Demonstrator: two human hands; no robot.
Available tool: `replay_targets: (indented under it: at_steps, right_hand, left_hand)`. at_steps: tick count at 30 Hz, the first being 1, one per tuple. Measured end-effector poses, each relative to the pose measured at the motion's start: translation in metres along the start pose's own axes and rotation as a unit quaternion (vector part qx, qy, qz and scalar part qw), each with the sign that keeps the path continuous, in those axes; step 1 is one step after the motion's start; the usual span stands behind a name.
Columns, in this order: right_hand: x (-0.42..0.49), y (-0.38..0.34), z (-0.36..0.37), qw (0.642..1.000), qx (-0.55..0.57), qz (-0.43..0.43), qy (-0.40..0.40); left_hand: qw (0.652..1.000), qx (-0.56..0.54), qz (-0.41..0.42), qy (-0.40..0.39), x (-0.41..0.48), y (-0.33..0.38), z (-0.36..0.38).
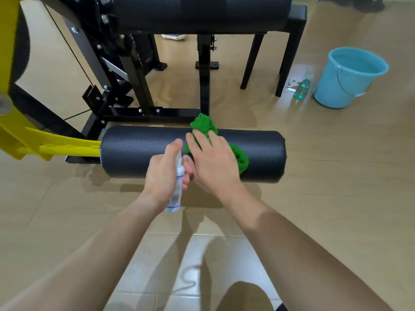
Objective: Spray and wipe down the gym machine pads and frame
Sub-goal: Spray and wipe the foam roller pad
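A black roller pad point(139, 151) lies across the middle of the view on the machine's yellow arm point(60, 145). My left hand point(165, 176) grips a small white spray bottle point(177, 191) upright in front of the pad, with the forefinger over its top. My right hand point(213, 160) presses a crumpled green cloth point(203, 123) flat against the pad, fingers straight. A larger black pad point(202, 12) sits higher at the back, above the black frame point(204, 77).
A light blue bucket point(350, 77) stands on the floor at the right, with a teal bottle point(302, 89) beside it. Black frame legs and bolted bars fill the left and back. Tiled floor lies in front of the pad.
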State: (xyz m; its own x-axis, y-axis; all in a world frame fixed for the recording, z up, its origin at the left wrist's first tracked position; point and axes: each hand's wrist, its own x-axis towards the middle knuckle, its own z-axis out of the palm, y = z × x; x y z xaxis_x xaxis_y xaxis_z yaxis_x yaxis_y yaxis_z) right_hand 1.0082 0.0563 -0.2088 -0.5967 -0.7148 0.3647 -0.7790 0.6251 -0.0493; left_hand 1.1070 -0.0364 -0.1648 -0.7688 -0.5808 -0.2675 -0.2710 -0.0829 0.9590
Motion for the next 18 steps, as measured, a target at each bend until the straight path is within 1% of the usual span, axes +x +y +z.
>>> replay_targets:
  at_steps: [2,4,6,8,10,11,12,13,15,16,18]
  right_hand:
    - [-0.013,0.027,-0.007,0.999,-0.045,0.015,-0.009]
    - [-0.034,0.069,-0.016,0.994,-0.087,0.057,-0.016]
    - [-0.051,0.101,-0.027,0.99,-0.092,0.101,-0.036]
    - [-0.052,0.103,-0.028,0.988,-0.072,0.134,-0.009]
    - [-0.035,0.069,-0.017,0.984,-0.072,0.159,0.037]
    - [-0.021,0.043,-0.011,0.985,-0.07,0.148,0.053]
    - [-0.006,0.013,-0.003,0.989,-0.066,0.12,0.064]
    - [0.01,-0.017,0.006,0.994,-0.057,0.081,0.05]
    - [0.034,-0.064,0.021,0.998,-0.052,0.001,-0.02]
    - [0.04,-0.073,0.024,0.997,-0.052,-0.032,-0.049]
    - [0.037,-0.059,0.021,0.995,-0.059,-0.056,-0.062]
  left_hand:
    - [1.0,0.008,0.004,-0.004,0.002,0.003,-0.001]
    - [1.0,0.009,0.0,-0.007,0.002,0.004,0.002]
    - [1.0,-0.005,-0.006,-0.01,0.001,0.004,0.004]
    - [1.0,-0.013,-0.007,-0.013,-0.001,0.003,0.001]
    - [1.0,-0.005,-0.008,0.0,-0.003,0.002,-0.009]
    - [1.0,-0.004,-0.006,0.012,-0.004,0.001,-0.018]
    - [1.0,-0.006,-0.006,0.026,-0.003,0.001,-0.028]
    - [0.999,-0.01,-0.006,0.037,-0.003,0.001,-0.037]
    - [0.998,-0.021,0.0,0.055,-0.002,0.0,-0.056]
    - [0.998,-0.018,0.001,0.06,0.0,-0.001,-0.063]
    - [0.998,-0.01,-0.006,0.06,0.004,-0.002,-0.071]
